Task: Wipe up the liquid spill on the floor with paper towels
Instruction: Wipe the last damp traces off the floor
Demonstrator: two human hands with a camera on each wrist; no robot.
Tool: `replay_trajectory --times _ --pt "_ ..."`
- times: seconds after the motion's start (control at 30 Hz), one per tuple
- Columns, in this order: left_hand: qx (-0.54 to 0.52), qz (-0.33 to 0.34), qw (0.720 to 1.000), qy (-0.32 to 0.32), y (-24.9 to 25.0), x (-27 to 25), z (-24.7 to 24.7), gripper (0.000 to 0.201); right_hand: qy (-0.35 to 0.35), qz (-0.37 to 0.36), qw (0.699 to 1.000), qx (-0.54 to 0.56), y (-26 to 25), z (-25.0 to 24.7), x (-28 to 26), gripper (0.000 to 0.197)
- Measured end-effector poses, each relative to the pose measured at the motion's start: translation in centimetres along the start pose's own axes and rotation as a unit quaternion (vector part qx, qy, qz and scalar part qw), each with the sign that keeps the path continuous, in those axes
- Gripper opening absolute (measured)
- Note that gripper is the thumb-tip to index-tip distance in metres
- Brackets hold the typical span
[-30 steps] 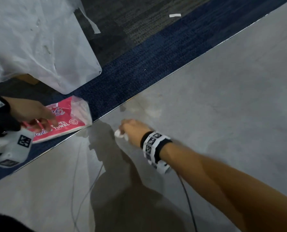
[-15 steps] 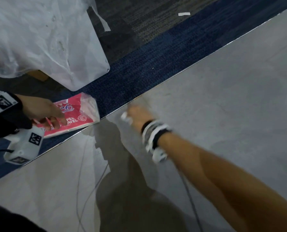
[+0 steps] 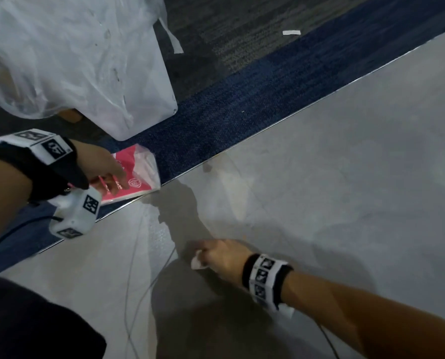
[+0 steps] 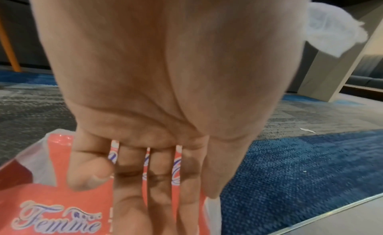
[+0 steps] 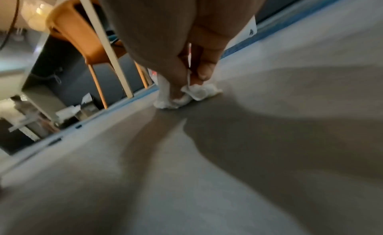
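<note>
My right hand (image 3: 211,255) grips a crumpled white paper towel (image 3: 197,263) and presses it onto the grey hard floor (image 3: 345,190). In the right wrist view the wad (image 5: 192,94) sits pinched under the right hand's (image 5: 186,74) fingertips, touching the floor. A faint wet smear (image 3: 231,182) runs from the carpet edge toward that hand. My left hand (image 3: 109,169) lies with straight fingers on a pink paper towel pack (image 3: 138,177) on the blue carpet. The left wrist view shows the left hand (image 4: 145,181) flat on the pack (image 4: 62,205).
A large clear plastic bag (image 3: 73,60) lies on the carpet behind the pack. A metal strip (image 3: 294,115) separates blue carpet (image 3: 242,104) from the hard floor. Thin cables (image 3: 138,294) trail across the floor near me. Orange chair legs (image 5: 97,87) stand beyond the floor edge.
My right hand has dragged the towel back toward me, away from the carpet edge. The left hand has stayed on the pink pack.
</note>
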State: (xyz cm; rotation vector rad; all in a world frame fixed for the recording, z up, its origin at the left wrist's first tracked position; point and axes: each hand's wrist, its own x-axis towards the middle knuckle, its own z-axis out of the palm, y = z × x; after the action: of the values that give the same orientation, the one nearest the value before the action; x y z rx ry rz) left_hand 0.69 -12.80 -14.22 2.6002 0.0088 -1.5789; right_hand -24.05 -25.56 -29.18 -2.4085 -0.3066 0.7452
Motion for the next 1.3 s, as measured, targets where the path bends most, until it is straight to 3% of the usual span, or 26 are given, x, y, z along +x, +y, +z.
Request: replay_trajectory --times 0.03,0.1,0.13,0.2,0.27,0.33,0.37,0.47,0.53,0.6,0.67,0.7,0.77,0.8,0.87,0.93,1.0,1.03,1.07,1.13,1.17,1.2,1.23,1.27,1.3 --pt "0.002 -0.002 1.000 -0.001 -0.1 0.0 -0.1 0.014 0.014 0.020 1.000 -0.005 1.9 -0.9 -0.7 0.030" --pt "0.012 -0.018 1.000 -0.008 -1.0 0.0 -0.3 0.014 0.093 0.133 0.987 -0.001 7.7 -4.1 -2.5 0.030" --pt "0.012 -0.027 0.999 -0.013 -1.5 0.0 -0.5 0.015 0.177 0.202 0.963 0.003 10.8 -6.2 -3.8 0.028" --pt "-0.002 -0.032 0.999 -0.019 -2.3 -0.2 -0.6 0.014 0.341 0.341 0.876 0.011 15.7 -8.7 -6.5 0.024" --pt "-0.010 -0.026 1.000 -0.014 -2.5 -0.2 -0.9 0.013 0.388 0.373 0.843 0.006 16.4 -7.8 -7.6 0.023" --pt "-0.012 -0.024 1.000 -0.011 -2.5 -0.2 -1.2 0.013 0.366 0.364 0.856 0.032 13.5 -4.6 -6.6 0.021" --pt "-0.013 -0.023 1.000 -0.011 -2.4 -0.3 -1.2 0.012 0.334 0.327 0.883 0.039 11.3 -2.3 -5.9 0.018" --pt "-0.004 -0.010 1.000 -0.007 -2.0 -0.1 -0.9 0.015 0.142 0.144 0.978 0.057 2.2 3.7 -4.6 0.035" --pt "-0.005 -0.002 1.000 -0.002 -1.8 0.1 -0.8 0.017 0.090 0.006 0.996 0.025 0.5 5.1 -4.3 0.037" --pt "0.000 -0.008 1.000 0.000 -2.0 0.2 -1.0 0.015 0.143 0.056 0.987 0.033 3.8 2.2 -3.7 0.027" --pt "0.009 -0.020 1.000 -0.001 -2.6 0.3 -1.1 0.015 0.248 0.199 0.948 0.004 10.8 -2.8 -4.1 0.023" --pt "0.015 -0.024 1.000 -0.002 -3.0 0.2 -1.2 0.016 0.313 0.291 0.903 -0.038 14.2 -5.7 -4.5 0.020" --pt "0.015 -0.028 0.999 -0.003 -3.5 0.1 -1.5 0.017 0.413 0.416 0.808 0.049 17.4 -9.2 -5.6 0.017" --pt "0.009 -0.029 1.000 -0.004 -3.7 0.1 -1.7 0.015 0.412 0.417 0.809 0.040 17.1 -9.3 -5.5 0.016" --pt "0.017 -0.029 0.999 0.000 -3.9 0.1 -2.3 0.017 0.367 0.338 0.866 0.019 14.2 -6.3 -5.5 0.016" --pt "0.026 -0.033 0.999 0.004 -4.0 0.0 -2.3 0.020 0.248 0.240 0.935 0.080 10.2 -2.1 -6.5 0.015" --pt "0.031 -0.025 0.999 0.001 -3.5 -0.3 -2.0 0.020 0.100 0.107 0.989 -0.002 7.8 1.7 -8.8 0.015" --pt "0.033 -0.018 0.999 -0.001 -3.1 -0.5 -1.9 0.019 0.058 0.083 0.994 -0.030 8.0 1.6 -9.6 0.019" --pt "0.036 -0.010 0.999 -0.001 -2.8 -0.6 -1.7 0.018 0.083 0.098 0.991 -0.030 8.9 0.5 -10.0 0.022" --pt "0.033 0.001 0.999 -0.002 -2.3 -0.6 -1.4 0.016 0.259 0.188 0.947 0.024 12.7 -2.6 -10.2 0.027" --pt "0.030 0.006 1.000 -0.003 -2.2 -0.6 -1.3 0.016 0.348 0.256 0.902 0.018 14.5 -4.5 -10.4 0.032" --pt "0.028 0.010 1.000 -0.001 -2.1 -0.6 -1.3 0.017 0.388 0.308 0.868 0.030 16.1 -5.4 -10.9 0.034" --pt "0.027 0.010 1.000 0.002 -2.2 -0.6 -1.3 0.018 0.380 0.325 0.866 0.028 16.5 -5.4 -11.2 0.035" --pt "0.028 0.012 1.000 0.004 -2.2 -0.6 -1.5 0.019 0.373 0.297 0.879 0.017 15.7 -4.5 -11.3 0.038" --pt "0.026 0.011 1.000 0.004 -2.3 -0.8 -1.6 0.020 0.341 0.247 0.907 0.007 14.4 -2.8 -11.2 0.040"
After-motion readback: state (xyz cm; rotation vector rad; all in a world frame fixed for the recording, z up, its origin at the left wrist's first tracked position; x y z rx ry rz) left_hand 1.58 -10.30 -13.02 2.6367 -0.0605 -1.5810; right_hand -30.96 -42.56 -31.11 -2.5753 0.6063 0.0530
